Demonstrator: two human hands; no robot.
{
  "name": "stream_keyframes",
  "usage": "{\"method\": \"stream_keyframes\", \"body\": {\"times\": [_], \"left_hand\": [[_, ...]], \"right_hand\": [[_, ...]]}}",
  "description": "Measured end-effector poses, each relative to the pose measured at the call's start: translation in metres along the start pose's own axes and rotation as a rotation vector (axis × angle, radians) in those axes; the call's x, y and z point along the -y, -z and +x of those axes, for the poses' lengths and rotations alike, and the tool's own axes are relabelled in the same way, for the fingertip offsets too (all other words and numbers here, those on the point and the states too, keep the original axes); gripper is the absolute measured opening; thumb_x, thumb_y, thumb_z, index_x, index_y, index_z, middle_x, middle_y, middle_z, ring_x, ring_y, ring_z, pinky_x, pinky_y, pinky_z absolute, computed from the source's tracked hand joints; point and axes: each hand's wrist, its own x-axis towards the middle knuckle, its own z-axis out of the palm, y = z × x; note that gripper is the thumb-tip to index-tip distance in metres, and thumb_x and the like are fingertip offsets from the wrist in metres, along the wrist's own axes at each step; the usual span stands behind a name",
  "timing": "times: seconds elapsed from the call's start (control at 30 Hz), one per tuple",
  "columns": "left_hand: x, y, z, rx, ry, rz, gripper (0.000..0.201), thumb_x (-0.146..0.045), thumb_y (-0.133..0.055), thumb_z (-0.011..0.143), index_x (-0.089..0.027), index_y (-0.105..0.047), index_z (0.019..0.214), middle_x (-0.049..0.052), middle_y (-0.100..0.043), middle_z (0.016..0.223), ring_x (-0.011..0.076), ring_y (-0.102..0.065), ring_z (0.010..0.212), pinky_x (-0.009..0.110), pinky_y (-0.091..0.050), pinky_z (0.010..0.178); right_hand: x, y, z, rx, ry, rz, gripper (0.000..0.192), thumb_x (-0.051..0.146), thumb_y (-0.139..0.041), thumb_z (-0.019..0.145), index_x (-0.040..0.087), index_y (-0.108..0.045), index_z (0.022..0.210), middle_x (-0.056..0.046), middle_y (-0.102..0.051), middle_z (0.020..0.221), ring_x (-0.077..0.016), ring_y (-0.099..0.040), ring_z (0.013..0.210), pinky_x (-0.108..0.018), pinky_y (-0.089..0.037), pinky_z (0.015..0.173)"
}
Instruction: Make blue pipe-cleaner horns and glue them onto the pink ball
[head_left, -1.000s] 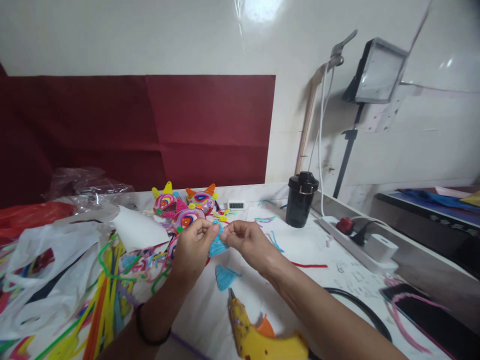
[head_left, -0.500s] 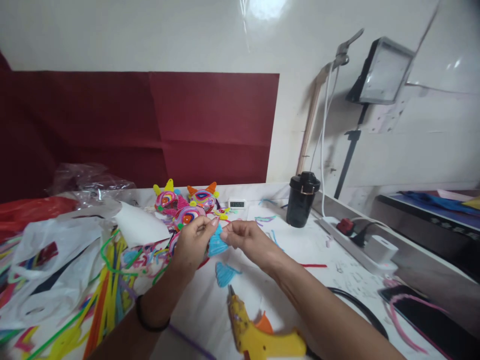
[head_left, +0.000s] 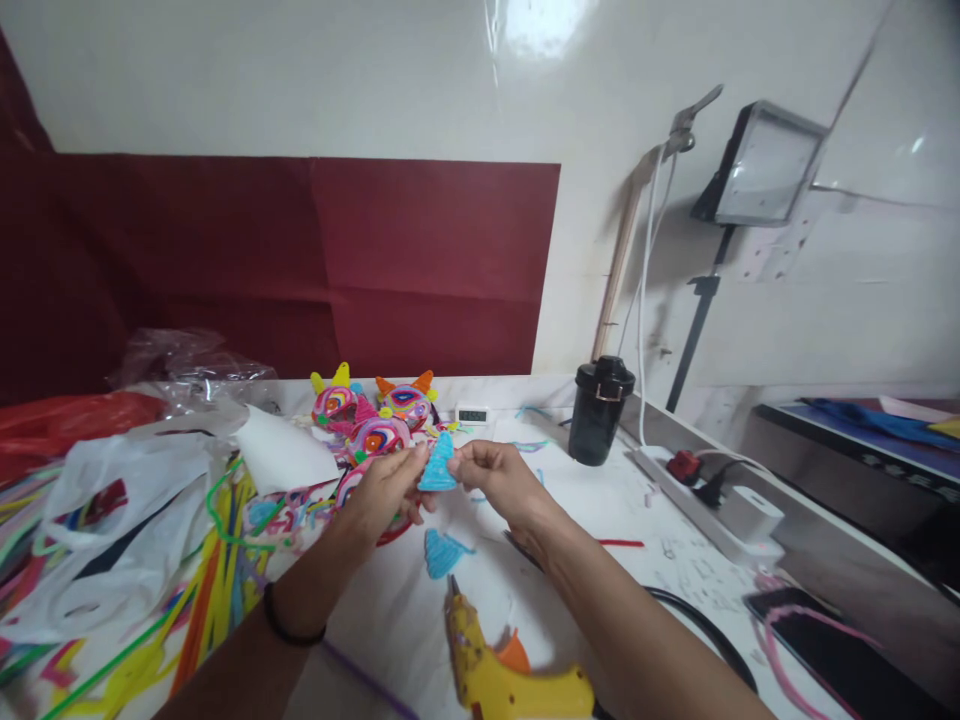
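Observation:
Between my two hands, above the white tabletop, is a blue fuzzy triangle [head_left: 438, 464] that looks made of pipe cleaner. My left hand [head_left: 386, 490] pinches its left side, and my right hand [head_left: 491, 475] grips its right edge between thumb and finger. Below them a second blue fuzzy triangle [head_left: 445, 553] lies on the table, a loose strand sticking out to its right. The yellow hot glue gun [head_left: 495, 665] rests nearer to me, its nozzle just under that second piece. An orange piece [head_left: 514, 652] sits beside the gun.
Behind my hands stand colourful fuzzy animal-like figures [head_left: 375, 425] and a small digital display [head_left: 472, 414]. Pipe cleaners [head_left: 206, 590] and a white plastic bag [head_left: 127, 520] crowd the left. To the right are a black cup [head_left: 600, 412], a power strip [head_left: 701, 505] and a phone [head_left: 840, 650].
The blue triangle between my hands has turned and now stands point up, more fully visible. My left fingers have spread a little beneath it. The whole view has shifted slightly.

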Motion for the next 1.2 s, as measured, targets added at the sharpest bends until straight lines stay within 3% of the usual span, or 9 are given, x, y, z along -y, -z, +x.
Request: {"method": "stream_keyframes", "body": {"times": [0.13, 0.33, 0.67, 0.87, 1.07, 1.2], "left_hand": [[-0.003, -0.004, -0.001, 0.062, 0.015, 0.057, 0.038, -0.051, -0.067, 0.064, -0.016, -0.054, 0.062, 0.002, -0.064, 0.055, 0.0130, -0.059, 0.044, 0.021, -0.045, 0.038], [0.000, -0.003, 0.001, 0.059, -0.007, 0.154, 0.032, -0.040, -0.064, 0.069, -0.017, -0.052, 0.051, -0.003, -0.054, 0.037, 0.0086, -0.048, 0.032, 0.018, -0.037, 0.035], [0.010, 0.001, -0.010, 0.087, 0.030, 0.137, 0.031, -0.040, -0.061, 0.072, -0.016, -0.056, 0.052, -0.002, -0.055, 0.040, 0.0088, -0.048, 0.035, 0.019, -0.036, 0.037], [0.013, 0.003, -0.016, 0.095, 0.065, 0.080, 0.031, -0.040, -0.062, 0.072, -0.016, -0.055, 0.052, -0.003, -0.053, 0.040, 0.0076, -0.046, 0.035, 0.018, -0.034, 0.037], [0.022, 0.000, -0.026, 0.086, 0.087, 0.002, 0.026, -0.040, -0.063, 0.073, -0.016, -0.059, 0.062, -0.001, -0.060, 0.051, 0.0108, -0.055, 0.045, 0.021, -0.042, 0.042], [0.030, 0.003, -0.034, 0.106, 0.140, -0.056, 0.028, -0.038, -0.063, 0.075, -0.015, -0.058, 0.060, -0.001, -0.059, 0.048, 0.0097, -0.053, 0.042, 0.020, -0.040, 0.041]], "right_hand": [[0.001, 0.002, 0.002, -0.035, 0.026, -0.014, 0.033, 0.044, -0.072, 0.060, 0.015, -0.058, 0.063, 0.003, -0.052, 0.056, -0.0099, -0.042, 0.054, -0.026, -0.033, 0.057], [-0.003, 0.001, 0.001, -0.003, 0.072, -0.074, 0.037, 0.050, -0.068, 0.065, 0.016, -0.054, 0.060, 0.005, -0.046, 0.055, -0.0092, -0.038, 0.054, -0.025, -0.031, 0.056], [-0.012, -0.001, 0.003, 0.069, 0.144, -0.185, 0.035, 0.038, -0.063, 0.070, 0.019, -0.040, 0.052, 0.007, -0.033, 0.053, -0.0085, -0.028, 0.053, -0.024, -0.023, 0.051], [-0.013, -0.001, 0.001, 0.175, 0.137, -0.169, 0.030, 0.041, -0.065, 0.071, 0.017, -0.051, 0.060, 0.005, -0.044, 0.057, -0.0090, -0.038, 0.054, -0.023, -0.030, 0.054], [-0.020, -0.008, -0.001, 0.125, 0.108, -0.195, 0.033, 0.043, -0.064, 0.073, 0.018, -0.049, 0.058, 0.005, -0.043, 0.054, -0.0089, -0.037, 0.052, -0.023, -0.030, 0.052], [-0.018, -0.010, -0.002, 0.206, 0.019, -0.144, 0.040, 0.052, -0.066, 0.070, 0.016, -0.053, 0.059, 0.004, -0.048, 0.055, -0.0096, -0.042, 0.053, -0.023, -0.034, 0.054]]}}
